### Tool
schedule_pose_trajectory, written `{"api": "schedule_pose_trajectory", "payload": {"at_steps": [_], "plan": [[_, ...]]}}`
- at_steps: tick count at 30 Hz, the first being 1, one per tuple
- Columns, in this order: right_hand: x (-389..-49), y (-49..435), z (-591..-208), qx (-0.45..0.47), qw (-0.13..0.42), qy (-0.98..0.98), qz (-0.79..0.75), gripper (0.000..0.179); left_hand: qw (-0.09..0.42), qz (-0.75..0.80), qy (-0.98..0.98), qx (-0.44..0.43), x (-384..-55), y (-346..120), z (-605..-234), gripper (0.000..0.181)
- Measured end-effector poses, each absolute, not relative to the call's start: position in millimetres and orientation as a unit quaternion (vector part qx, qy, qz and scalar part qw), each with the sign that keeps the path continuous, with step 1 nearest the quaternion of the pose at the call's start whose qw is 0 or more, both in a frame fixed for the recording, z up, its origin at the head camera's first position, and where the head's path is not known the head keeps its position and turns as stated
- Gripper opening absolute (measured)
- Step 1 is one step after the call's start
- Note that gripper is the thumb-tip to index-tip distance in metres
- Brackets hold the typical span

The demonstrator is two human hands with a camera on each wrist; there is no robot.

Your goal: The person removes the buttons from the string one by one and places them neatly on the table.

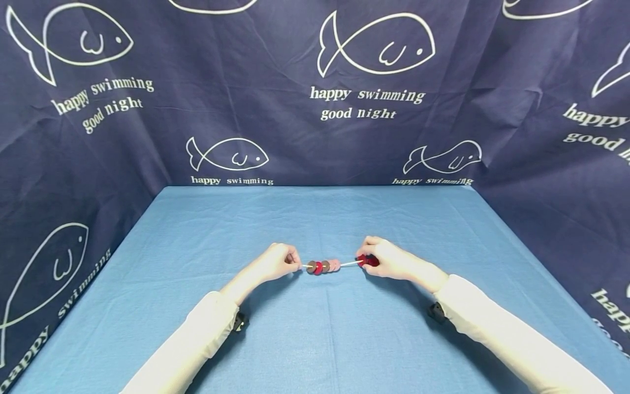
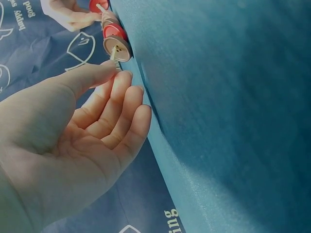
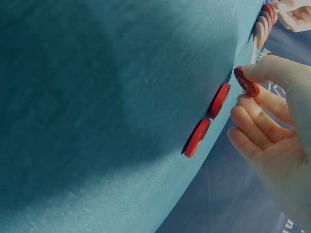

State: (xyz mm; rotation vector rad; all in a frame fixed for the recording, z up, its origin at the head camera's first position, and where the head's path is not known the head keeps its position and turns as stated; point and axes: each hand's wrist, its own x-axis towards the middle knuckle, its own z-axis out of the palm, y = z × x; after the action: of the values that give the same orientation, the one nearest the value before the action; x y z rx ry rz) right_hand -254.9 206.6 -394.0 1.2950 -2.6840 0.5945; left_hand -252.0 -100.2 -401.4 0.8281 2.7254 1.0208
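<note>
Threading judged part-done

Clock read in the head view: hub at the strung row, twelve at the far table edge.

Nine: the pale strand (image 1: 348, 264) (stick or stiff cord, cannot be told) is pinched near its left end by the left hand (image 1: 275, 261), thumb and forefinger narrowed, other fingers loosely curled. Already strung, left to right: brown button (image 1: 311, 267), red button (image 1: 318, 268), second brown button (image 1: 325, 266), pink buttons (image 1: 334, 265), bunched, number uncertain. Bare strand is seen beyond them.

Three: a dark red button (image 3: 247, 82) is held between thumb and forefinger of the right hand (image 1: 391, 260), by the strand's right end; whether its hole has been entered cannot be told. Judged left to string: this one and two loose red buttons (image 3: 197, 138), lying at seven o'clock from it in the right wrist view.

Room: blue cloth (image 1: 320, 339) is left open past the hands at nine and three, and at twelve up to the navy curtain (image 1: 315, 148). Eight and four are taken by sleeves (image 1: 197, 336); six is open between them.
</note>
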Motion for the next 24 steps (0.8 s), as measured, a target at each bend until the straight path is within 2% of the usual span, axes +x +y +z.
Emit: {"api": "schedule_pose_trajectory", "payload": {"at_steps": [24], "plan": [[-254.6, 211.5, -393.8, 0.419, 0.046, -0.887, 0.191, 0.023, 0.052, 0.334, 0.898, 0.282, -251.4, -100.5, -400.7, 0.007]]}}
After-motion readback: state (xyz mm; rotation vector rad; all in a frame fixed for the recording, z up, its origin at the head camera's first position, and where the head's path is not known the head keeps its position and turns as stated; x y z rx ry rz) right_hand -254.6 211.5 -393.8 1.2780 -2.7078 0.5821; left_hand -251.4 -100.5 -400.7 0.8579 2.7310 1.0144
